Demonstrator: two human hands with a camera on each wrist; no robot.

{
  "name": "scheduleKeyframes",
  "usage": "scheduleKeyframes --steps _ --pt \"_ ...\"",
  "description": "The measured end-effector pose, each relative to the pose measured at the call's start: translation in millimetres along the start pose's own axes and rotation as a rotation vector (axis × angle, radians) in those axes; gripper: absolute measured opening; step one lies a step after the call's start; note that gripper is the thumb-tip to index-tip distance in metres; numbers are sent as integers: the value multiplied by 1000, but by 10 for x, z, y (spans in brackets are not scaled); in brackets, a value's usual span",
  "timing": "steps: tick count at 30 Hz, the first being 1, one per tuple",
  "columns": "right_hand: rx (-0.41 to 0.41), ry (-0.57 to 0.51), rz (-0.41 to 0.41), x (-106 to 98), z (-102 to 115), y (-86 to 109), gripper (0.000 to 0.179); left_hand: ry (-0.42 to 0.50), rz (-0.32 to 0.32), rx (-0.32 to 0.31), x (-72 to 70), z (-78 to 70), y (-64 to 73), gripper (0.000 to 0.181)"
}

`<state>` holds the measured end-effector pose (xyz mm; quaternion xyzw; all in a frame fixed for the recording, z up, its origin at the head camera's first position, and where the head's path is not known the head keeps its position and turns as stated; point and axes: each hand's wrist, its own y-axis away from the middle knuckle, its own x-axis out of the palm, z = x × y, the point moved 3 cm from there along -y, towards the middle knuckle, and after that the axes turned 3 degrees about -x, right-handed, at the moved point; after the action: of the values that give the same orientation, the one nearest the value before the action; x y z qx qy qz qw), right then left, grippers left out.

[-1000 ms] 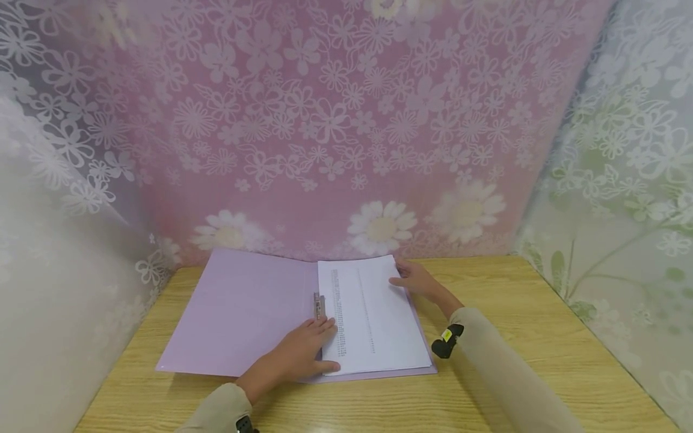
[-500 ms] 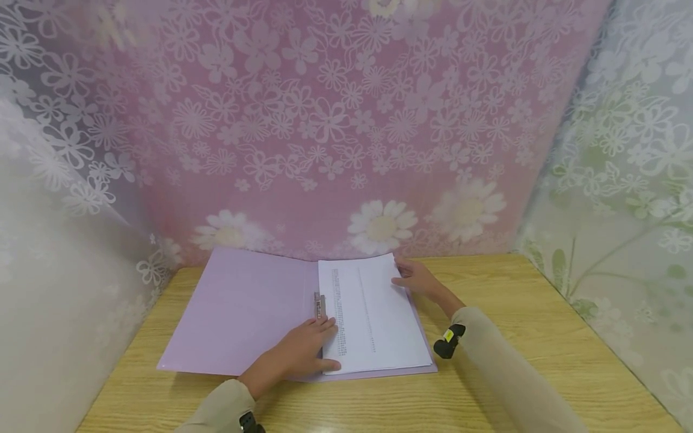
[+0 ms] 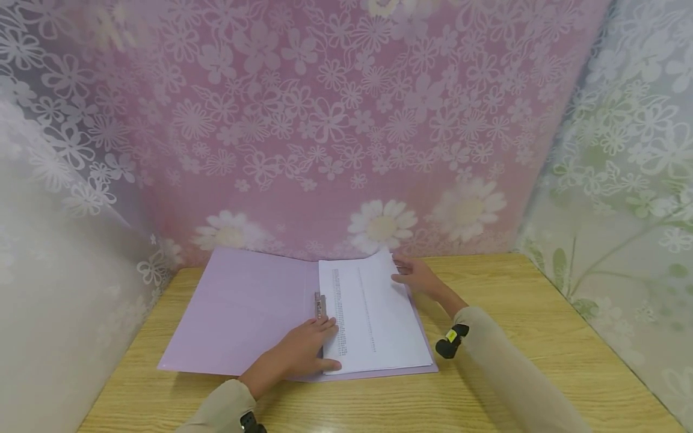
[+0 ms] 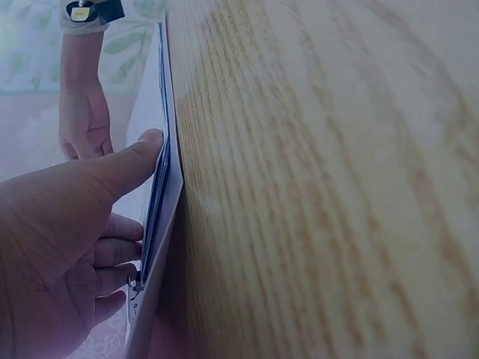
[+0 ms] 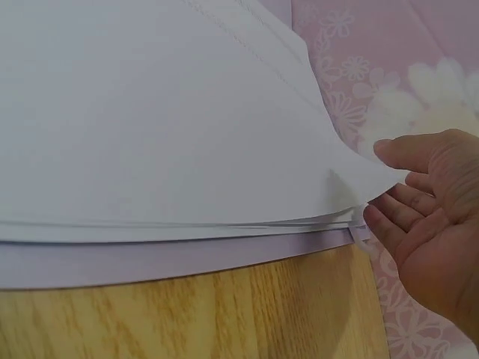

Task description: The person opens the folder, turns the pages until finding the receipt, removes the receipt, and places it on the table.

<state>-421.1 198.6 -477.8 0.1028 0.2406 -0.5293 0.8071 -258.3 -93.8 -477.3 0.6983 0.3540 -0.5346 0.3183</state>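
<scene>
A light purple folder (image 3: pixel 238 313) lies spread on the table, its left cover bare. On its right side is a stack of white printed sheets (image 3: pixel 384 319), beside a metal clip (image 3: pixel 320 305) at the spine. My left hand (image 3: pixel 300 352) rests on the stack's lower left edge, fingers by the clip and thumb on the bottom corner. At the far right corner is my right hand (image 3: pixel 422 279). The right wrist view has the top sheet's raised corner (image 5: pixel 378 176) between that hand's spread thumb (image 5: pixel 404 149) and its fingers (image 5: pixel 397 213).
The wooden table (image 3: pixel 503 300) extends on both sides of the folder. Behind it stands a pink flowered wall covering (image 3: pixel 303 150), close to the folder's far edge. Pale flowered coverings close off the left and right sides.
The top sheet's far right corner has lifted and bent upward at my right hand, whose fingers shifted slightly. My left hand stays in nearly the same place on the stack.
</scene>
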Motion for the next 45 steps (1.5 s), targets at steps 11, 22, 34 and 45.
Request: scheduleKeyframes --steps 11,22,34,45 --pt "-28 -54 11 -16 109 76 60 12 -1 -2 13 8 -4 83" --pt "22 -206 107 -40 203 271 54 7 -2 -4 25 13 -12 83" --pt "-108 -152 327 34 369 559 72 44 1 -18 8 31 -1 84" --pt "-165 -146 449 300 424 683 90 169 -12 -48 19 80 -32 78"
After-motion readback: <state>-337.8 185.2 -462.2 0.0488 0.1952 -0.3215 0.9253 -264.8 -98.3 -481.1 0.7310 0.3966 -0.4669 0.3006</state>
